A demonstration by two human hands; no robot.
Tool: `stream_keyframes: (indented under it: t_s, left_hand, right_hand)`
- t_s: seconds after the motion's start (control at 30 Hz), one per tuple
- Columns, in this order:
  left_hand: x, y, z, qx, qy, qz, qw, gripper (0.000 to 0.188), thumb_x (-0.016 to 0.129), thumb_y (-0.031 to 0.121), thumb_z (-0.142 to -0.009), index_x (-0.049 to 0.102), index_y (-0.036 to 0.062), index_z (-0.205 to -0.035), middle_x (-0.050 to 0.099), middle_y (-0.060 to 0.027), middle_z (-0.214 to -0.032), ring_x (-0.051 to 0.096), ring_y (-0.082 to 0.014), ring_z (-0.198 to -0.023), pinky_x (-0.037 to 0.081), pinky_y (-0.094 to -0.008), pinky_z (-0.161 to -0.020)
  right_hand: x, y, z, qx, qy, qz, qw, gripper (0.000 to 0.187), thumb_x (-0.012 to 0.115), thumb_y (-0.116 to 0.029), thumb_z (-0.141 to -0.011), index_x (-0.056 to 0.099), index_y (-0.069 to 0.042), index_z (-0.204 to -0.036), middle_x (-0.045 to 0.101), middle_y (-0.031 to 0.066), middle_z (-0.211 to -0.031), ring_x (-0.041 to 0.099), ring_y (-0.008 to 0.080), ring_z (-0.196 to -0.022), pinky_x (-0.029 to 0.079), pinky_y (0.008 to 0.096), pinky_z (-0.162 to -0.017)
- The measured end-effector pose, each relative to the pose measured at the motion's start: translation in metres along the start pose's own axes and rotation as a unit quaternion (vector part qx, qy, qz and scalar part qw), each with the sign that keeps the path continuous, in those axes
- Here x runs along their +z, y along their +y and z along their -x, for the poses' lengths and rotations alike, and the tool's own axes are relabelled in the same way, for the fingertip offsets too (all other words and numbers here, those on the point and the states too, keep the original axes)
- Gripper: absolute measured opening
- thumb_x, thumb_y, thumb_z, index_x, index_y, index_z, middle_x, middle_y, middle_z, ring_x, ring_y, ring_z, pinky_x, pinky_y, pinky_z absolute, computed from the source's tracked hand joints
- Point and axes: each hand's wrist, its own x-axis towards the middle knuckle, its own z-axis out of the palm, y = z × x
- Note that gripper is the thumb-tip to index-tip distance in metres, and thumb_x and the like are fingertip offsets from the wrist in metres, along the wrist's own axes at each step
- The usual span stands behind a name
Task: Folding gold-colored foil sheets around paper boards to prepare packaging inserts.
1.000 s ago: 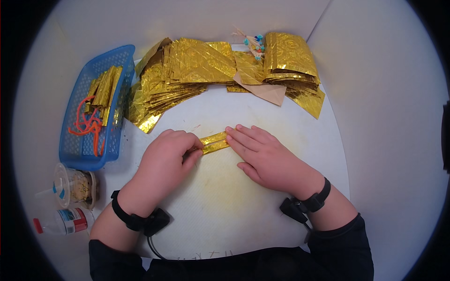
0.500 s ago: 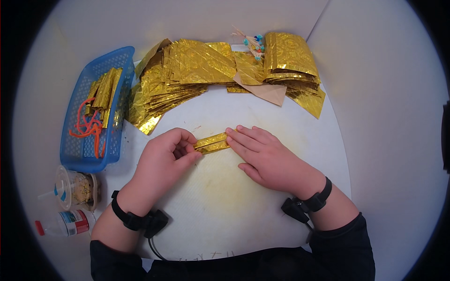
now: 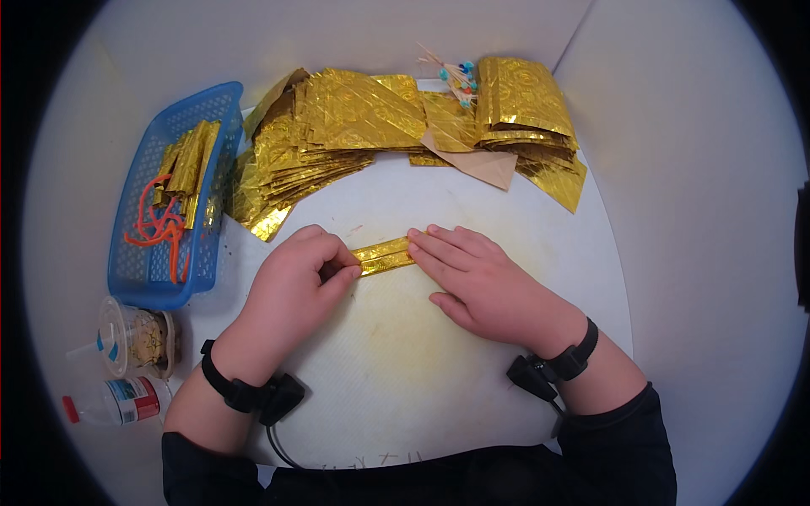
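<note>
While a few folded gold strips already lie in the blue plastic basket and a large heap of flat gold foil sheets waits behind, the left hand pinches one end of a narrow folded gold foil strip on the white table and the right hand presses its other end with flat, open fingers, so most work seems left.

Left end of the folded gold strip hidden under the curled left hand; right end covered by fingertips of the right hand. Lower gold sheets at the table's far edge buried beneath upper ones. Cup contents too blurred to identify.
</note>
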Motion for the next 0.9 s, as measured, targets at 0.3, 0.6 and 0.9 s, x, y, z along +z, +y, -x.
stream_keyframes:
  t_s: [0.3,0.6,0.9]
  left_hand:
    - [-0.001,-0.003,-0.003,-0.001,-0.043,-0.003,0.999,0.008,0.083,0.002,-0.097,0.08,0.0038,-0.104,0.072,-0.0078,-0.107,0.069,-0.0206,-0.091,0.056,-0.0341,-0.081]
    - [0.007,0.014,0.004,0.307,-0.012,-0.278,0.91,0.038,0.074,0.007,-0.091,0.079,0.0038,-0.129,0.076,-0.0078,-0.131,0.072,-0.029,-0.125,0.06,-0.0446,-0.106]
    - [0.014,0.016,0.007,0.319,-0.017,-0.328,0.889,0.046,0.071,0.007,-0.097,0.075,0.001,-0.142,0.074,-0.0114,-0.146,0.073,-0.0304,-0.132,0.06,-0.0427,-0.112]
  right_hand:
    - [0.003,0.001,0.0,-0.003,0.01,-0.001,1.0,0.064,0.074,-0.02,-0.106,0.057,0.001,-0.164,0.055,0.0177,-0.174,0.051,0.0362,-0.161,0.04,0.0537,-0.135]
    - [0.003,-0.002,0.0,-0.001,0.021,-0.001,1.0,0.064,0.074,-0.018,-0.104,0.058,0.003,-0.162,0.056,0.0188,-0.172,0.051,0.0371,-0.16,0.04,0.0543,-0.135]
    - [0.01,0.002,0.003,-0.002,0.033,-0.005,0.999,0.068,0.073,-0.018,-0.103,0.056,0.0,-0.166,0.056,0.017,-0.173,0.051,0.0364,-0.16,0.04,0.0541,-0.133]
